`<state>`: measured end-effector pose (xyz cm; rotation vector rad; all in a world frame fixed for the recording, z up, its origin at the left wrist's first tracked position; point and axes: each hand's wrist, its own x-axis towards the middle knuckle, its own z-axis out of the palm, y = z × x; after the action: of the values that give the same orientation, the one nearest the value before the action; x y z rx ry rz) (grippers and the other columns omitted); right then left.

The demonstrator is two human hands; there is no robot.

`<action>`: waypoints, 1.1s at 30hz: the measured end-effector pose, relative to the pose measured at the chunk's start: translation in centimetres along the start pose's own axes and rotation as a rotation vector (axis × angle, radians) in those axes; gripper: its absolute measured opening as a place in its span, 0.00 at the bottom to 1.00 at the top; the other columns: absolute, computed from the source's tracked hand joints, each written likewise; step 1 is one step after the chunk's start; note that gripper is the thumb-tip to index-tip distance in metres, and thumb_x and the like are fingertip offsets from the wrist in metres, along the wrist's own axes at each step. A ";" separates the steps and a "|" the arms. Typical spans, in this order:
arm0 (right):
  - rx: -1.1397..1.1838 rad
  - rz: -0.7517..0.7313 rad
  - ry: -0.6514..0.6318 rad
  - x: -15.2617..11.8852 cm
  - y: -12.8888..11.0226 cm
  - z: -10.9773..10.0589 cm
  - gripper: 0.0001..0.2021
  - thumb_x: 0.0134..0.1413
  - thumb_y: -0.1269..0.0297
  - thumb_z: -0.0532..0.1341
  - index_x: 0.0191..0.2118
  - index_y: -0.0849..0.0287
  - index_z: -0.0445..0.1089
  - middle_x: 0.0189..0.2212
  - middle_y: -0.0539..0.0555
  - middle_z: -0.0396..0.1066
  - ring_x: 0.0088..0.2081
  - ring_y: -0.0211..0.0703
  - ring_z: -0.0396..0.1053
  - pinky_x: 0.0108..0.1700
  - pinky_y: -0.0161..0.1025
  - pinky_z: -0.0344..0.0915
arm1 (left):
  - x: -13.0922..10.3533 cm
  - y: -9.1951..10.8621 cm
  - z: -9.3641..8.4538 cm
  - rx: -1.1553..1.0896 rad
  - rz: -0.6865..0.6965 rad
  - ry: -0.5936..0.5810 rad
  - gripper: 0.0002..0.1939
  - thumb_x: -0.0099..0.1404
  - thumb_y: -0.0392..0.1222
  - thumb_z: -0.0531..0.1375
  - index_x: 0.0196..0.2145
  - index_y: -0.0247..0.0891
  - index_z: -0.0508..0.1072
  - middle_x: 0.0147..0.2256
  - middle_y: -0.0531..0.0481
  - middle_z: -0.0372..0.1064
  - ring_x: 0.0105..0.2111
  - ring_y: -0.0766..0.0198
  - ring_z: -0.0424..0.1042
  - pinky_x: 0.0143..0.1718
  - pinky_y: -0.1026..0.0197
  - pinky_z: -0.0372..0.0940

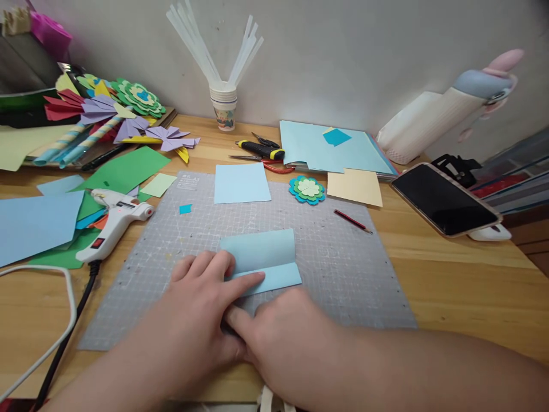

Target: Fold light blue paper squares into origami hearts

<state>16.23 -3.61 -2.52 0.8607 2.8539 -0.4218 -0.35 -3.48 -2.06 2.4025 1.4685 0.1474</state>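
A light blue sheet of paper (263,252) lies on the grey cutting mat (343,257), its near part folded up over itself as a strip. My left hand (206,303) holds the sheet at its left end, the index finger stretched along the folded strip and the other fingers bent. Just below the near edge of the fold, my right hand (287,332) is closed, with one finger pointing left under my left hand. Whatever its fingertips touch is hidden. Farther back on the mat lie a flat light blue square (242,183) and a layered paper flower (307,190).
At left are a white glue gun (114,220), its black cable (81,320) and coloured paper sheets (128,169). A pencil (353,221) lies right on the mat, a phone (446,199) beyond it. Behind stand paper cups (223,106) with white sticks; a cutter (259,150) lies nearby.
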 end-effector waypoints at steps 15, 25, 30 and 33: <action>-0.224 0.414 0.064 -7.6 4.4 -0.4 0.20 0.52 0.73 0.56 0.50 0.54 0.72 0.20 0.49 0.75 0.19 0.44 0.70 0.21 0.39 0.40 | 0.5 0.5 0.6 -0.008 0.049 0.044 0.18 0.59 0.44 0.64 0.48 0.50 0.72 0.45 0.49 0.65 0.45 0.53 0.65 0.45 0.51 0.60; -0.084 0.124 0.311 -3.9 6.5 -1.0 0.05 0.59 0.68 0.58 0.38 0.60 0.70 0.40 0.58 0.69 0.42 0.47 0.65 0.42 0.44 0.61 | 1.8 1.1 1.6 0.300 0.261 0.122 0.09 0.67 0.31 0.52 0.32 0.39 0.70 0.32 0.50 0.68 0.33 0.57 0.67 0.36 0.53 0.58; -0.097 -0.172 0.702 -3.9 6.3 -0.8 0.07 0.58 0.75 0.54 0.34 0.58 0.67 0.34 0.53 0.70 0.36 0.41 0.66 0.44 0.44 0.63 | 0.9 1.0 1.1 0.189 0.347 0.317 0.10 0.67 0.30 0.52 0.34 0.38 0.72 0.32 0.50 0.72 0.34 0.59 0.69 0.36 0.55 0.58; -0.089 -0.058 1.231 -4.6 5.0 -0.9 0.06 0.58 0.70 0.56 0.35 0.49 0.65 0.31 0.50 0.68 0.39 0.45 0.68 0.47 0.51 0.63 | 0.9 1.4 0.4 -0.206 0.192 0.432 0.08 0.66 0.33 0.55 0.36 0.40 0.74 0.33 0.51 0.75 0.34 0.60 0.71 0.37 0.56 0.61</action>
<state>22.83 -1.72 -1.84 1.3519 3.9044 0.4198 1.39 -3.32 -2.02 2.4304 1.2993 0.8652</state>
